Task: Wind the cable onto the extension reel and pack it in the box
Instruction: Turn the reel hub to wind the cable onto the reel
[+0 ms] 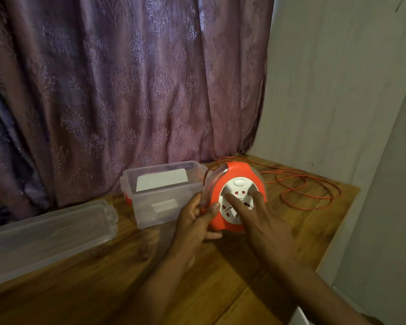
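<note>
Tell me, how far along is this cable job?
Early on. Ready: the clear box stands open, its lid off beside it. In hand: the left hand grips the orange reel's edge while the right hand's fingers press its white hub. Left: most of the orange cable lies loose on the table; the reel isn't boxed.

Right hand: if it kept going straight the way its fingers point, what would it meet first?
The right hand already has straight fingers on the reel's white socket face, so pushing on just presses into the reel. The curtain lies beyond.
</note>
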`<action>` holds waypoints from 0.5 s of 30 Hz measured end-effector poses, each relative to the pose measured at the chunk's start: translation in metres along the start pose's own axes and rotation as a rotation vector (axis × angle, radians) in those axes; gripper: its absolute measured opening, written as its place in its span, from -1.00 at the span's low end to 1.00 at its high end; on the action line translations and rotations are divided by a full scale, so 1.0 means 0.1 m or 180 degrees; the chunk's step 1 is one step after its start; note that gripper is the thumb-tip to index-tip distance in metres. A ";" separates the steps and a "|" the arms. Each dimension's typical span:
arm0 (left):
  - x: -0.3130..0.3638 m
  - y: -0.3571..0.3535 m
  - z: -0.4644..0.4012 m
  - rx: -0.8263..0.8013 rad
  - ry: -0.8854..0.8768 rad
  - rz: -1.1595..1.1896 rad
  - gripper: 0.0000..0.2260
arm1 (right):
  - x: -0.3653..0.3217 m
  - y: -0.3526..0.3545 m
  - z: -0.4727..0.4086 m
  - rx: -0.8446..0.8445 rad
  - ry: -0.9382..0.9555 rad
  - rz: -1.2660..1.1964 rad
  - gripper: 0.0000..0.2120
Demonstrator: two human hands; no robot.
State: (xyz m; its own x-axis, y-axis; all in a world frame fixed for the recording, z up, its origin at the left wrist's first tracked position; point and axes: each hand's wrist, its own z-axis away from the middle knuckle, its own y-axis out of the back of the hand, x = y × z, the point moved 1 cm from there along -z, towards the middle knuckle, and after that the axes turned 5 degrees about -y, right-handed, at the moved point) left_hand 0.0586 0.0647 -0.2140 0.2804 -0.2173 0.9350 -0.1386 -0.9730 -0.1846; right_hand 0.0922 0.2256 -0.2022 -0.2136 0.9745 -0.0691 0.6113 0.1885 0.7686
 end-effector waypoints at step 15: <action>-0.06 -0.12 0.09 0.0004 -0.0103 0.0022 -0.66 | 0.02 -0.09 -0.13 0.0104 -0.2184 -0.2182 -0.56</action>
State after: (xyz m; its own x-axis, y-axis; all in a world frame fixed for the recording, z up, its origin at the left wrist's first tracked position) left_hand 0.0670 0.0771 -0.2202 0.3099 -0.2265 0.9234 -0.1395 -0.9715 -0.1915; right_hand 0.0765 0.2246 -0.2011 -0.0468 0.5090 -0.8595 0.5426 0.7354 0.4059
